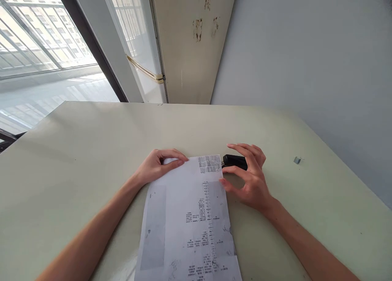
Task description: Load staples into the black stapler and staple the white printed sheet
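A stack of printed paper lies before me, with lines of small text and a block of dense marks at its top right corner. My left hand is at the top left corner, thumb on top of the paper and fingers bent along its upper edge. Beside the right edge, my right hand has its fingers spread and curved, with the thumb tip at the paper's edge. Partly behind those fingers is a black stapler, its metal end close to the paper's top right corner.
All this is on a pale table. A small grey piece, perhaps a staple strip, lies to the right. A grey wall borders the right side; beyond the far edge stand a worn cabinet and a window.
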Demonstrator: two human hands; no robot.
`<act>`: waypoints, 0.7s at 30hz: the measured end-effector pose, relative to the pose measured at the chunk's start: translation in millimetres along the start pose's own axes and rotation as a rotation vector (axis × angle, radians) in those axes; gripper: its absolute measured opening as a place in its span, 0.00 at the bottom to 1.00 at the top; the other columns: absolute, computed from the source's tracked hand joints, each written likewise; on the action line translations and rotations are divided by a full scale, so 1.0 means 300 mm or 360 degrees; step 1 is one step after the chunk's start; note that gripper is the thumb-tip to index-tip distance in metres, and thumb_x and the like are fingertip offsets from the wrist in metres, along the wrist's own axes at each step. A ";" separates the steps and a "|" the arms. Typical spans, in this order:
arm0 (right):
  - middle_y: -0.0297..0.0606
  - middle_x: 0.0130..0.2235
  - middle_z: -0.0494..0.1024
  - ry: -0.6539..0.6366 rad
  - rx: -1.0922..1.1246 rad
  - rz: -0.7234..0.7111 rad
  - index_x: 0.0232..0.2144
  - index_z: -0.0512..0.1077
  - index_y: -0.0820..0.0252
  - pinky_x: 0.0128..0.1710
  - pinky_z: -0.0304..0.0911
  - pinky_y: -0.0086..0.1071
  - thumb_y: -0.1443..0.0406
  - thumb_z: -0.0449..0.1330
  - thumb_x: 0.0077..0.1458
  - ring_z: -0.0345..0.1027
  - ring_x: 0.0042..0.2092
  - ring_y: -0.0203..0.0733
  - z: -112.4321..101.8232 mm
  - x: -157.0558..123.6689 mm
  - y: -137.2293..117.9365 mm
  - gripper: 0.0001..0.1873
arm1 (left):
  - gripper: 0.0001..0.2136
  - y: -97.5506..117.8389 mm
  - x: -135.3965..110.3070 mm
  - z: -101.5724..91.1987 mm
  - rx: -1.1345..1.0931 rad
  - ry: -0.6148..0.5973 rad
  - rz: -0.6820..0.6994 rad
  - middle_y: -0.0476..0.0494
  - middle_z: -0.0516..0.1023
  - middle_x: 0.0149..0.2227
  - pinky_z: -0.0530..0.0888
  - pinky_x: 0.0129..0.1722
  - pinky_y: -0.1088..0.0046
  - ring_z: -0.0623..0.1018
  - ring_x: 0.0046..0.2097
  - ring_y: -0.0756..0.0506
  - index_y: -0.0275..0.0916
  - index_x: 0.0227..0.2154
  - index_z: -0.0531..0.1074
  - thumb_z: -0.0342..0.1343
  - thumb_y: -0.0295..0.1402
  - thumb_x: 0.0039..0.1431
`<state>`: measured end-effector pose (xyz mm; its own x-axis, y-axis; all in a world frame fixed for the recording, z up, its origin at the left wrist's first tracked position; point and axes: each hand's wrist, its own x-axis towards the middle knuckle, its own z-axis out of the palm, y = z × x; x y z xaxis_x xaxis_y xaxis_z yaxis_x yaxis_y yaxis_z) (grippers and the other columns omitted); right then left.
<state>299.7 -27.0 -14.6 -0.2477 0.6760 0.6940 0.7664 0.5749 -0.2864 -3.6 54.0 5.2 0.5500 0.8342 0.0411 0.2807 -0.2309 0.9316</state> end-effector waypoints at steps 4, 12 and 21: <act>0.36 0.64 0.71 0.0033 0.0003 0.0018 0.30 0.79 0.49 0.65 0.52 0.68 0.61 0.69 0.59 0.64 0.63 0.61 0.005 0.000 -0.002 0.05 | 0.12 0.010 0.000 0.016 0.0005 0.0013 0.0005 0.41 0.85 0.45 0.76 0.44 0.67 0.82 0.46 0.41 0.43 0.39 0.85 0.64 0.45 0.63; 0.40 0.58 0.77 0.0149 0.0198 0.0217 0.29 0.79 0.50 0.62 0.61 0.63 0.64 0.66 0.62 0.70 0.60 0.56 -0.010 0.013 0.013 0.08 | 0.24 0.042 -0.015 0.039 -0.0402 0.0172 -0.0164 0.43 0.83 0.44 0.73 0.32 0.73 0.79 0.35 0.46 0.44 0.58 0.76 0.65 0.48 0.62; 0.39 0.43 0.83 0.0057 0.0709 0.0682 0.29 0.80 0.50 0.50 0.73 0.48 0.60 0.66 0.63 0.77 0.47 0.49 -0.036 0.014 0.063 0.09 | 0.28 0.070 -0.001 0.084 -0.1423 0.0351 -0.0737 0.38 0.80 0.48 0.79 0.39 0.64 0.82 0.43 0.40 0.42 0.57 0.71 0.58 0.57 0.64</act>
<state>319.4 -18.2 -10.1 0.0534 0.8779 0.4759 0.4703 0.3983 -0.7875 22.0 36.2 15.5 0.3550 0.8406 -0.4091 -0.3089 0.5185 0.7973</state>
